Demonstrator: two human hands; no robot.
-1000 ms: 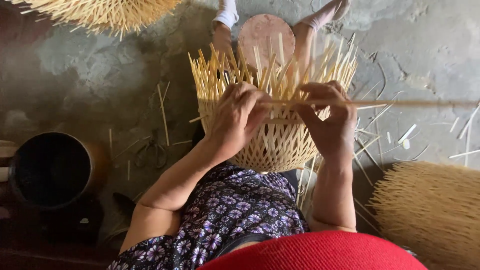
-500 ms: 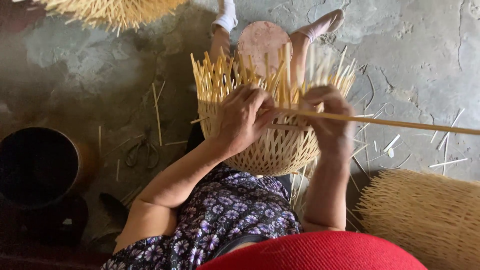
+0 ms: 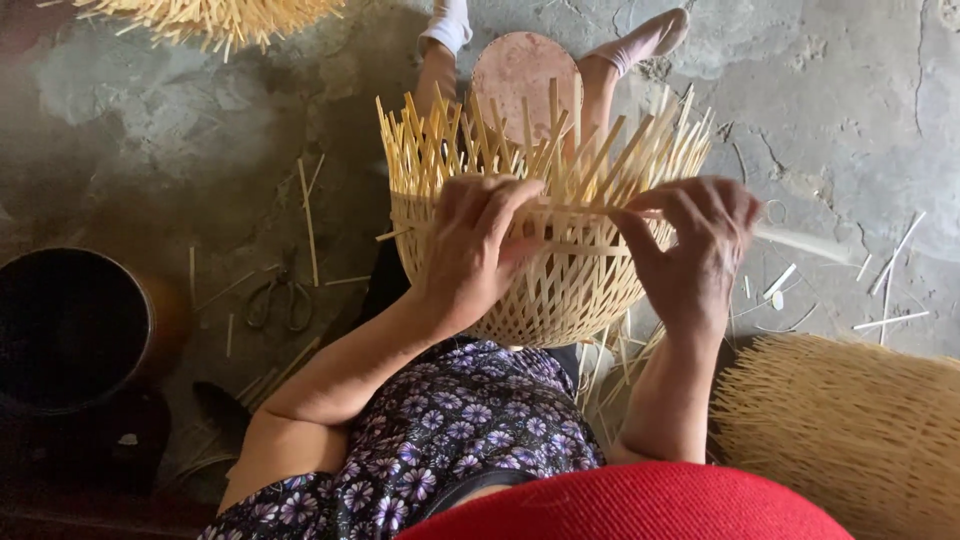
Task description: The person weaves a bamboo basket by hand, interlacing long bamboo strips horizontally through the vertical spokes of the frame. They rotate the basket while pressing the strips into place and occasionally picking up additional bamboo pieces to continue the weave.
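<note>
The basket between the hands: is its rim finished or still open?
Unfinished. The basket has a woven lower body, but loose upright strips stick out above it. The left hand and right hand grip a horizontal strip there.

A: Basket count?
B: One half-woven bamboo basket (image 3: 545,270) with open stakes. Two more bamboo pieces at the frame edges: one at the top (image 3: 215,15), one at the lower right (image 3: 850,430).
A: Tools?
B: One pair of scissors (image 3: 278,298). One dark round pot (image 3: 70,330).
A: Hands?
B: Two: left hand (image 3: 475,245), right hand (image 3: 695,250). Two feet in pale socks. Loose strips on the floor, too scattered to count.
</note>
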